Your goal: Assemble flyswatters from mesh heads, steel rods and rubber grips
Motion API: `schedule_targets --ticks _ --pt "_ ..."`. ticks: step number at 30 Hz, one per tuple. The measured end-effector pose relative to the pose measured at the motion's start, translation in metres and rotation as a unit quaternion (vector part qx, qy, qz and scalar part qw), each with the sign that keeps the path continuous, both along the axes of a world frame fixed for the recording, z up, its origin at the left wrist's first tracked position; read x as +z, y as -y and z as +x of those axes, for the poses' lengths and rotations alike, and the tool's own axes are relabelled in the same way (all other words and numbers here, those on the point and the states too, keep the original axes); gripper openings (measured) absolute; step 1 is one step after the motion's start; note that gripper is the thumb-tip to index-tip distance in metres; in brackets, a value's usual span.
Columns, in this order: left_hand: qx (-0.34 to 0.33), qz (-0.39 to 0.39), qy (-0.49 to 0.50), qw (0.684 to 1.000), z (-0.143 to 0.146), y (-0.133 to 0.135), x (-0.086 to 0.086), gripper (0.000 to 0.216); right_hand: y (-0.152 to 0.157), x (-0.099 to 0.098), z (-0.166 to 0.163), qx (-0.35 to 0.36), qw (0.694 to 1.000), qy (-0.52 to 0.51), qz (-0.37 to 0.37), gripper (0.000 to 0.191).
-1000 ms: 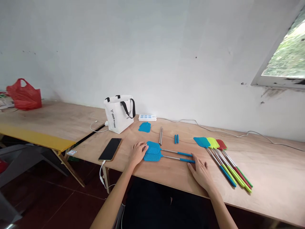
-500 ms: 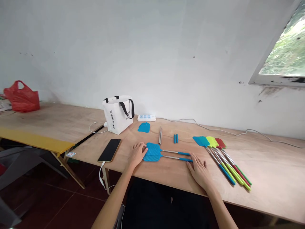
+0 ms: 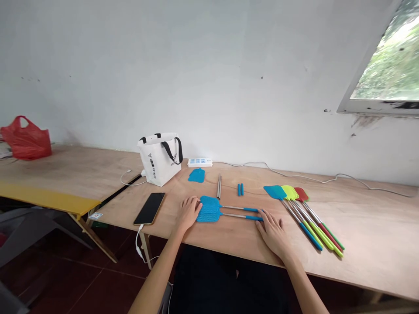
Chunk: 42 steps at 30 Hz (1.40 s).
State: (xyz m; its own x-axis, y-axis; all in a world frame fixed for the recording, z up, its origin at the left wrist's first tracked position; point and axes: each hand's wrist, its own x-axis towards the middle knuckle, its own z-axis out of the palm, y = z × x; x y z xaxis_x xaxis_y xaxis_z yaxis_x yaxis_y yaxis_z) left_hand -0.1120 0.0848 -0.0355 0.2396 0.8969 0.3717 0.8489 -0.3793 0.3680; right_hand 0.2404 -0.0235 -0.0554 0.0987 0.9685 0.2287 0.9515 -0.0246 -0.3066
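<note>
Two blue fly swatters (image 3: 212, 210) lie side by side on the plywood table (image 3: 360, 244), heads to the left, blue grips to the right. My left hand (image 3: 187, 212) rests flat with fingers spread, its fingertips touching the swatter heads. At the other end my right hand (image 3: 274, 231) lies flat and open, fingertips against the blue grips. Behind them lie a loose blue swatter head (image 3: 197, 175), metal rods (image 3: 219, 186) and two small blue grips (image 3: 241, 189).
Several swatters (image 3: 304, 213) in blue, yellow-green and red lie to the right. A phone (image 3: 149, 208) on a cable, a white tote bag (image 3: 159, 158) and a power strip (image 3: 199, 162) sit at left and back. A red plastic bag (image 3: 24, 138) is far left.
Both hands stay at the two ends of the blue swatters. The view has drifted slightly, shifting everything a little left and up.
</note>
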Motion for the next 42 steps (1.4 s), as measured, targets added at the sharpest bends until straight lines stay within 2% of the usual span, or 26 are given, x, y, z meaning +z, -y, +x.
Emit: schedule_targets --ticks 14,23,33,42 --pt "-0.003 0.016 0.001 1.000 -0.001 -0.004 -0.006 0.025 0.000 -0.001 0.000 0.007 1.000 0.000 0.016 0.056" --pt "-0.002 0.007 -0.006 1.000 0.000 -0.002 -0.002 0.024 0.000 -0.003 0.001 0.010 1.000 0.002 0.025 0.054" --pt "0.004 0.019 -0.012 1.000 0.002 0.001 -0.001 0.023 0.002 0.000 0.001 0.020 0.999 -0.003 0.031 0.044" --pt "0.007 0.020 -0.010 1.000 0.001 0.002 0.001 0.025 0.000 0.009 -0.016 0.098 0.992 -0.015 0.076 0.036"
